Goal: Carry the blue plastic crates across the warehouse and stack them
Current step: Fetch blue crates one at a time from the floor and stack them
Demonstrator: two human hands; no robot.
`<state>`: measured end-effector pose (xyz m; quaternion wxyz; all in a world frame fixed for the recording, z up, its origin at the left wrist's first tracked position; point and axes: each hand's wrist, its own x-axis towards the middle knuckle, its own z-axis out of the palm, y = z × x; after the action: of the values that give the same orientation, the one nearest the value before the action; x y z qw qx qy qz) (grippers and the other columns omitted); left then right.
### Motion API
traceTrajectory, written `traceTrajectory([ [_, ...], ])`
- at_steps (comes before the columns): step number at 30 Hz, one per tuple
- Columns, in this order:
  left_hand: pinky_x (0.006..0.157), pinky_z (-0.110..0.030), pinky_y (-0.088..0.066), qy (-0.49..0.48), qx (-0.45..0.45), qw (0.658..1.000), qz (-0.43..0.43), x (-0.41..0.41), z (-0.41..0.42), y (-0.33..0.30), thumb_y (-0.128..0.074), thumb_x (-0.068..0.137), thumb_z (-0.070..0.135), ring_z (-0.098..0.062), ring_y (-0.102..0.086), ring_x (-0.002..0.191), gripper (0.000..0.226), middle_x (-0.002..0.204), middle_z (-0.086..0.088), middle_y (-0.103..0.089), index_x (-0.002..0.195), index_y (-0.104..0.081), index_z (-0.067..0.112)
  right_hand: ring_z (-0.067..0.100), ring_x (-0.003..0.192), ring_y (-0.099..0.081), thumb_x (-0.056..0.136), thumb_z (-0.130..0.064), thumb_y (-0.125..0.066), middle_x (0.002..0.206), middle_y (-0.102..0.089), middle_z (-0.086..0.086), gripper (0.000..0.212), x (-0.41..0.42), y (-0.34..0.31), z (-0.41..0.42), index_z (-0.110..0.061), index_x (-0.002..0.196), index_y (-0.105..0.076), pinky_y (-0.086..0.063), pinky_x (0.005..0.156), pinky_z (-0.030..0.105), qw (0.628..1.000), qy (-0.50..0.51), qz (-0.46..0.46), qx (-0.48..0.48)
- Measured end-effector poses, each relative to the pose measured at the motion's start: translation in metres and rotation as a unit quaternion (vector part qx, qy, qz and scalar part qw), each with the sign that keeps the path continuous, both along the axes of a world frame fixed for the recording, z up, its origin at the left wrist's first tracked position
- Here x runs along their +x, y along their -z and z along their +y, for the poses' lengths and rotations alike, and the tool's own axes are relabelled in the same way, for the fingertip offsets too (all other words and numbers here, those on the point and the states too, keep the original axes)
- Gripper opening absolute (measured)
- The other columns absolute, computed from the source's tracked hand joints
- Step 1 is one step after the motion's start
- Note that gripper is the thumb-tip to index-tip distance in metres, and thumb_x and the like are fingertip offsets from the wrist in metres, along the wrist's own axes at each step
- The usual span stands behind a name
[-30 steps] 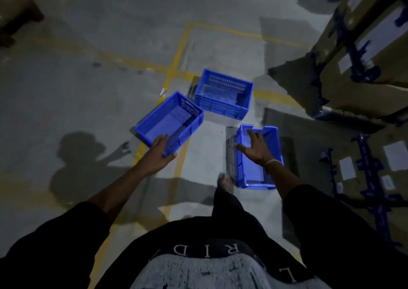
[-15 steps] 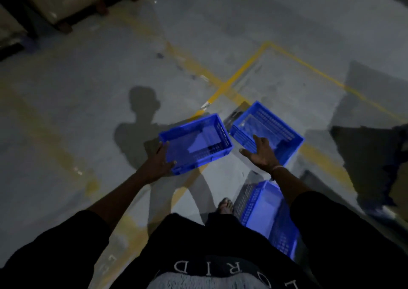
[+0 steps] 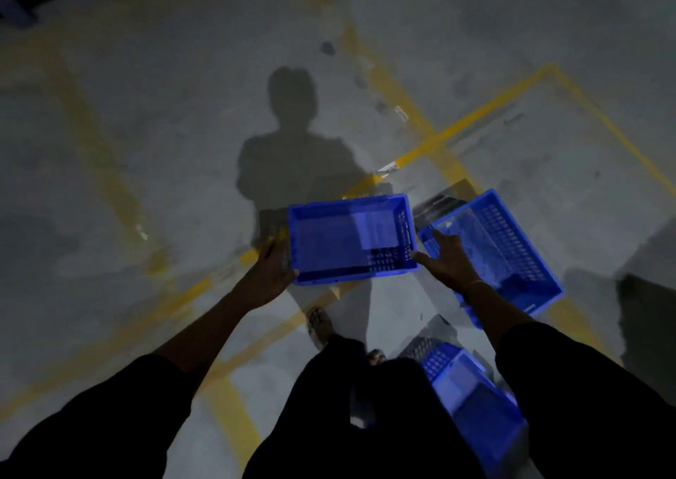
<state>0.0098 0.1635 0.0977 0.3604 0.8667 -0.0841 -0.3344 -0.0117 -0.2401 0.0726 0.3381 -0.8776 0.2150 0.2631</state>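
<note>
A blue crate (image 3: 351,239) is gripped at its left end by the left hand (image 3: 270,273) for carrying; the right hand (image 3: 448,263), fingers spread, steadies its corner.

No legible text, label, brand or number is found. The blue crates (image 3: 351,239) carry no readable marking. Yellow floor lines (image 3: 472,120) are painted as plain stripes, without lettering. Dark clothing shows no readable print.

Black short sleeves, dark trousers, thin bangle (image 3: 475,284) on right wrist, sandalled foot (image 3: 319,327).
</note>
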Motion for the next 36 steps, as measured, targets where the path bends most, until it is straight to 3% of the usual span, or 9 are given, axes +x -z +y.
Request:
traceTrajectory([
  [4,0.109,-0.04,-0.04,-0.042,0.035,0.999,0.005,0.026,-0.013,0.056,-0.055,0.104,0.022,-0.023,-0.021,0.151,0.071,0.167,-0.007,-0.014,0.16,-0.011,0.022,0.031,0.148,-0.017,0.079,-0.069,-0.061,0.16,-0.019,0.012,0.1,0.035,0.067,-0.009,-0.015,0.154,-0.023,-0.025,0.116,0.053,0.999,-0.018,0.026,-0.004],
  [9,0.109,-0.035,-0.035,-0.039,0.056,0.997,0.022,0.054,-0.019,0.15,-0.053,0.105,0.019,-0.023,-0.017,0.153,0.072,0.169,-0.003,-0.011,0.16,-0.008,0.021,0.034,0.147,-0.016,0.085,-0.058,-0.063,0.158,-0.022,0.016,0.09,0.063,0.173,-0.023,-0.015,0.154,-0.026,-0.024,0.115,0.056,0.998,-0.031,0.05,-0.012],
  [12,0.109,-0.021,-0.021,-0.052,0.07,0.995,0.038,0.071,-0.025,0.211,-0.054,0.098,0.047,-0.017,-0.017,0.15,0.082,0.162,0.0,-0.014,0.159,-0.013,0.009,0.039,0.139,-0.03,0.083,-0.052,-0.07,0.149,-0.033,0.02,0.085,0.076,0.236,-0.031,-0.013,0.15,-0.034,-0.032,0.111,0.054,0.998,-0.031,0.054,-0.023],
  [14,0.118,-0.028,-0.014,-0.08,0.08,0.993,0.024,0.084,-0.023,0.256,-0.04,0.084,0.075,-0.021,-0.015,0.152,0.105,0.164,-0.003,-0.015,0.159,-0.016,0.005,0.041,0.136,-0.033,0.083,-0.048,-0.072,0.146,-0.034,0.021,0.084,0.087,0.275,-0.037,-0.012,0.15,-0.035,-0.035,0.109,0.053,0.996,-0.029,0.069,-0.039],
  [18,0.117,-0.028,-0.01,-0.037,0.092,0.994,0.042,0.102,-0.007,0.382,-0.027,0.085,0.075,-0.027,-0.028,0.15,0.094,0.162,-0.007,-0.033,0.159,-0.024,0.017,0.041,0.129,-0.04,0.085,-0.036,-0.073,0.144,-0.029,0.023,0.078,0.108,0.354,-0.055,-0.015,0.149,-0.035,-0.035,0.106,0.044,0.995,-0.019,0.076,-0.061],
  [22,0.121,-0.038,0.001,-0.076,0.138,0.985,0.067,0.121,-0.012,0.445,-0.022,0.075,0.085,-0.036,-0.02,0.152,0.114,0.161,-0.013,-0.034,0.161,-0.01,0.011,0.043,0.13,-0.04,0.083,-0.037,-0.075,0.147,-0.025,0.026,0.081,0.129,0.425,-0.075,-0.012,0.149,-0.036,-0.034,0.109,0.042,0.993,-0.054,0.056,-0.089],
  [27,0.107,-0.058,-0.041,-0.164,0.127,0.97,0.128,0.128,-0.03,0.485,-0.054,0.081,0.059,-0.052,-0.036,0.137,0.103,0.159,-0.026,-0.022,0.162,-0.003,0.023,0.046,0.127,-0.043,0.083,-0.025,-0.076,0.146,-0.027,0.027,0.075,0.152,0.476,-0.082,-0.007,0.146,-0.038,-0.039,0.105,0.047,0.995,-0.043,0.029,-0.089],
  [30,0.109,-0.057,-0.04,-0.196,0.136,0.961,0.14,0.126,-0.033,0.501,-0.051,0.072,0.058,-0.051,-0.039,0.134,0.106,0.156,-0.026,-0.024,0.162,-0.007,0.025,0.044,0.125,-0.045,0.082,-0.023,-0.077,0.145,-0.028,0.024,0.078,0.157,0.485,-0.085,-0.011,0.147,-0.037,-0.04,0.103,0.043,0.995,-0.028,0.023,-0.092],
  [36,0.088,-0.062,-0.056,-0.246,0.107,0.95,0.158,0.114,-0.001,0.513,-0.054,0.059,0.069,-0.046,-0.06,0.108,0.105,0.139,-0.02,-0.044,0.152,-0.011,0.047,0.044,0.129,-0.042,0.078,-0.014,-0.079,0.145,-0.03,0.026,0.085,0.158,0.444,-0.085,-0.009,0.15,-0.034,-0.038,0.105,0.045,0.995,-0.053,0.013,-0.089],
])
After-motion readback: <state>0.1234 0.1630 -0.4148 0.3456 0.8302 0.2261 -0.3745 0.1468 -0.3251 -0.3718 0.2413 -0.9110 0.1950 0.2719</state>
